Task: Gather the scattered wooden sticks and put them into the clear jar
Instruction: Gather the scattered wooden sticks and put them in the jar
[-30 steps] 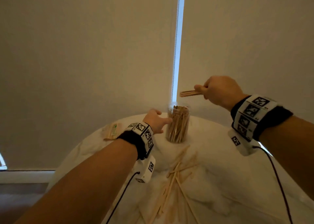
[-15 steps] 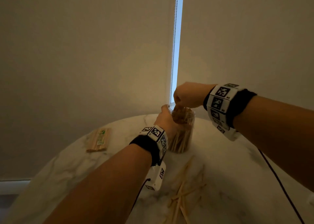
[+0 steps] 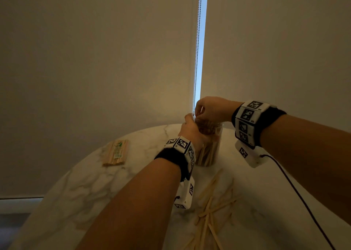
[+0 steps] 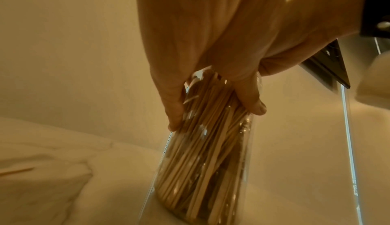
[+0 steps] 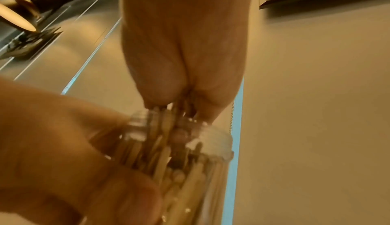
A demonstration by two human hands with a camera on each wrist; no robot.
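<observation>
The clear jar (image 3: 209, 151) stands on the marble table (image 3: 76, 183), packed with upright wooden sticks (image 4: 202, 162). My left hand (image 3: 190, 130) grips the jar near its top, thumb and fingers (image 4: 175, 111) wrapped round the wall. Directly over the jar's mouth, my right hand (image 3: 199, 113) points its fingers down. In the right wrist view its fingertips (image 5: 211, 111) pinch the tops of a few sticks (image 5: 183, 110) that reach into the jar (image 5: 213, 170). More loose sticks (image 3: 210, 210) lie crossed on the table in front of the jar.
A wrapped packet of sticks (image 3: 115, 153) lies at the table's back left. A dark cable (image 3: 296, 191) runs from my right wrist over the table's right side. Closed blinds with a bead chain (image 3: 196, 50) hang close behind the jar.
My right hand has come down from holding the sticks level above the jar and now stands them in its mouth. My left hand has closed round the jar.
</observation>
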